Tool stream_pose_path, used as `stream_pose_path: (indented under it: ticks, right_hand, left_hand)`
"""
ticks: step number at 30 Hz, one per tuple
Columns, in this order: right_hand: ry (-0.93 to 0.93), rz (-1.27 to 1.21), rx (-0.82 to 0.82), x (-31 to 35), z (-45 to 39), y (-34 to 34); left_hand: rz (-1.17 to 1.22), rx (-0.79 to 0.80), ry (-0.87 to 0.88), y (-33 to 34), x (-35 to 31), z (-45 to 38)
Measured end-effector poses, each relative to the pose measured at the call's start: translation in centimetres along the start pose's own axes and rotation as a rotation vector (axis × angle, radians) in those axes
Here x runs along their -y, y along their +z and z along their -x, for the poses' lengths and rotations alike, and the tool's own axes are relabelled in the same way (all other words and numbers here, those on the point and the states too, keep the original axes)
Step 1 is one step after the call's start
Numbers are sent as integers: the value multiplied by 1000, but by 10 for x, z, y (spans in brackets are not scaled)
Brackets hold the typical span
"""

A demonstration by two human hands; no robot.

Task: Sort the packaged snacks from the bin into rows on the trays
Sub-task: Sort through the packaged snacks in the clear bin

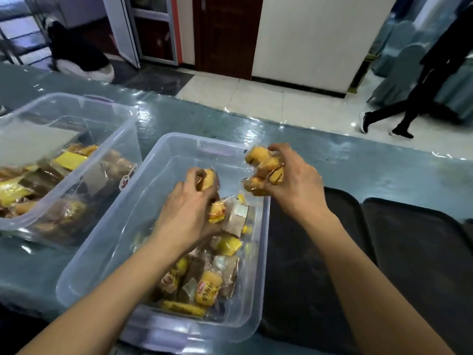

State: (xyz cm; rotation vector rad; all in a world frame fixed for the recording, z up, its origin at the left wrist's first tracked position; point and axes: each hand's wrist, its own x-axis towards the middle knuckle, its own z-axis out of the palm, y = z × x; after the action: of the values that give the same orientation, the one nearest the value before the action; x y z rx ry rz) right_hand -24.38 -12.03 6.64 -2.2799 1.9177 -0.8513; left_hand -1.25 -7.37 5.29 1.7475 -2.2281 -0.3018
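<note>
The sorting looks barely begun. The right hand (297, 183) is closed in a grip on a cluster of golden, clear-wrapped small breads (263, 172), held above the far right corner of the clear plastic bin (163, 326). The left hand (189, 208) grips another wrapped bread (207, 178) inside that bin. Just right of the right grip, two black rectangular trays (414, 254) on the blue-grey worktop (332, 160) show no snacks on their visible parts. Below the left grip, many yellow and brown packets (204, 285) remain; a second clear bin (25, 221) further left holds more.
</note>
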Motion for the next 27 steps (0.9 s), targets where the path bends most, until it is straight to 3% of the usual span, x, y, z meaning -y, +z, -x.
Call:
stream_pose_path:
  ticks: [3,9,18,27]
  right_hand:
    - [63,-31,-95,-32,9,-27]
    - [174,33,-181,-125,54,-82]
    - [449,100,-202,-289,180,-158]
    - [703,67,-192,-425,289,-195]
  left_hand:
    - [-17,-114,90,-11,-37,-18]
    - [-19,-195,262,10,-143,-45]
    - [90,-38,445,123,-333,-42]
    - [115,180,619,236,-474,-34]
